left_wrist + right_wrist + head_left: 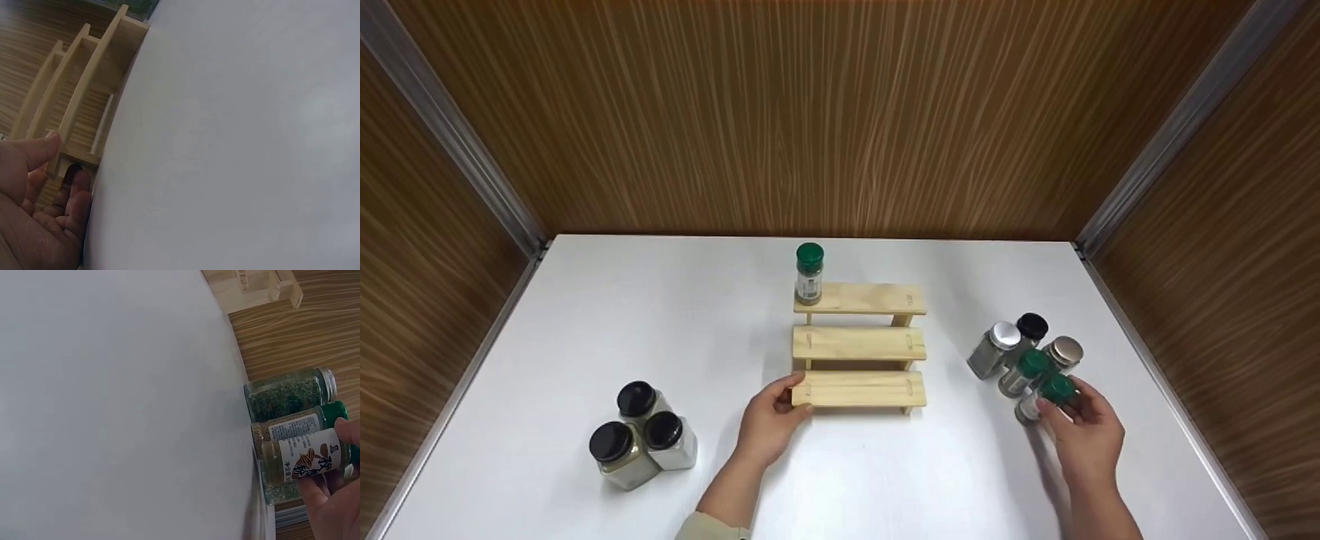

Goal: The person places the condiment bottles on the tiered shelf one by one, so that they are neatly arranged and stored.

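A three-step wooden rack (859,343) stands mid-table, with a green-capped spice jar (809,276) at the left end of its top step. My left hand (771,420) grips the left end of the lowest step, thumb and fingers on either side of the board in the left wrist view. On the right, my right hand (1086,435) pinches another green-capped spice jar (306,457) near its cap; a printed white label shows on it. Whether its base touches the table I cannot tell. Close behind it stand a second green-capped jar (1024,373) and a silver-capped jar (994,349).
A black-capped jar (1030,334) and a jar with a dull metallic cap (1063,352) complete the right cluster. At the left stand three square black-capped jars (631,469). Wood-grain panels (810,120) wall the white table (885,480) at the back and sides.
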Tool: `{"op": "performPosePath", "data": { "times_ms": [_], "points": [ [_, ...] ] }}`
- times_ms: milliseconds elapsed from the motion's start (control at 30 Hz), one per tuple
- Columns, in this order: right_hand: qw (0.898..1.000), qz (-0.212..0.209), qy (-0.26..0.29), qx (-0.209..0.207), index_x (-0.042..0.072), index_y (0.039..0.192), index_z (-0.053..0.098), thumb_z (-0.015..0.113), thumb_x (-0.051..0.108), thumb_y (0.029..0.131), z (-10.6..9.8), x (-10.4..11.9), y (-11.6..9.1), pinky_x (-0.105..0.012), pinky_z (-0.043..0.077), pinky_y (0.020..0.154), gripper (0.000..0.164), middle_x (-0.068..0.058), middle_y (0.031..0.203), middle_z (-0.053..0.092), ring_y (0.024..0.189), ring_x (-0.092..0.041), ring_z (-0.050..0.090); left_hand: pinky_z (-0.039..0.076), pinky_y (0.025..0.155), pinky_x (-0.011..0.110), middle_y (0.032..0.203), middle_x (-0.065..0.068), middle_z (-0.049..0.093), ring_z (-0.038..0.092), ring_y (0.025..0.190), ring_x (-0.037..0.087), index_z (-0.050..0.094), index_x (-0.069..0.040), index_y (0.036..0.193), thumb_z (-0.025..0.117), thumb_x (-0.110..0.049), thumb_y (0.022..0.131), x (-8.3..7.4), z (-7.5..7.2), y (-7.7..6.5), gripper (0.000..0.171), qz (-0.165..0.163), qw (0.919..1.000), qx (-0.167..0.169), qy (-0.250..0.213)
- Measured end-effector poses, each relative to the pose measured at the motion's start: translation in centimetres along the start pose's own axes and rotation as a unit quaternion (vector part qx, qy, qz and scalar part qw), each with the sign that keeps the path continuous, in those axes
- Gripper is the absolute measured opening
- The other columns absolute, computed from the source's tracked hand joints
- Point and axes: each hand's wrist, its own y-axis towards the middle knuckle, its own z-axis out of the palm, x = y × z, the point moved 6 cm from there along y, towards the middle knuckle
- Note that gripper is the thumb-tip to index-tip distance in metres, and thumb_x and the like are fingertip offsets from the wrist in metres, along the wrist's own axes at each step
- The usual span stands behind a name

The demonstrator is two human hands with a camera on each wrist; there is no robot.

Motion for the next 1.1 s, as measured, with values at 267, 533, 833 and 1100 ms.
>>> {"op": "performPosePath", "data": {
  "times_ms": [267, 533, 833, 1100],
  "points": [
    [1.0, -0.025, -0.012, 0.01, -0.005, 0.141, 0.059, 0.078, -0.016, 0.086, 0.5, 1.4, -0.8, -0.01, 0.052, 0.088, 0.06, 0.018, 0.104, 0.066, 0.098, -0.002, 0.064, 0.054, 0.079, 0.024, 0.109, 0.015, 0.063, 0.061, 0.095, 0.022, 0.061, 0.004, 0.143, 0.078, 0.001, 0.092, 0.0, 0.0, 0.0, 0.054, 0.007, 0.9999, -0.001, -0.009],
    [0.998, -0.056, -0.013, 0.019, -0.006, 0.137, 0.064, 0.08, -0.016, 0.084, 1.1, 3.2, -1.4, -0.01, 0.05, 0.089, 0.056, 0.021, 0.1, 0.07, 0.093, -0.001, 0.066, 0.055, 0.08, 0.024, 0.107, 0.014, 0.064, 0.062, 0.094, 0.022, 0.063, 0.005, 0.141, 0.079, 0.003, 0.09, 0.0, 0.0, 0.1, 0.053, 0.015, 0.9998, -0.008, -0.008],
    [0.993, -0.101, 0.039, 0.042, -0.011, 0.132, 0.065, 0.078, -0.023, 0.08, 2.7, 5.7, -1.6, -0.013, 0.054, 0.083, 0.054, 0.013, 0.101, 0.074, 0.091, -0.005, 0.068, 0.054, 0.081, 0.026, 0.11, 0.015, 0.063, 0.061, 0.097, 0.023, 0.062, 0.003, 0.142, 0.079, 0.0, 0.091, 0.0, -0.1, -0.1, 0.054, 0.015, 0.9998, -0.005, -0.007],
    [0.988, -0.124, 0.059, 0.074, -0.01, 0.131, 0.066, 0.076, -0.023, 0.08, 5.0, 7.8, -1.6, -0.015, 0.056, 0.081, 0.053, 0.01, 0.105, 0.075, 0.095, -0.008, 0.069, 0.054, 0.081, 0.026, 0.11, 0.014, 0.062, 0.061, 0.096, 0.022, 0.062, 0.002, 0.144, 0.078, -0.002, 0.093, 0.1, -0.1, -0.2, 0.053, 0.004, 1.0, -0.003, -0.003]
  ]
}}
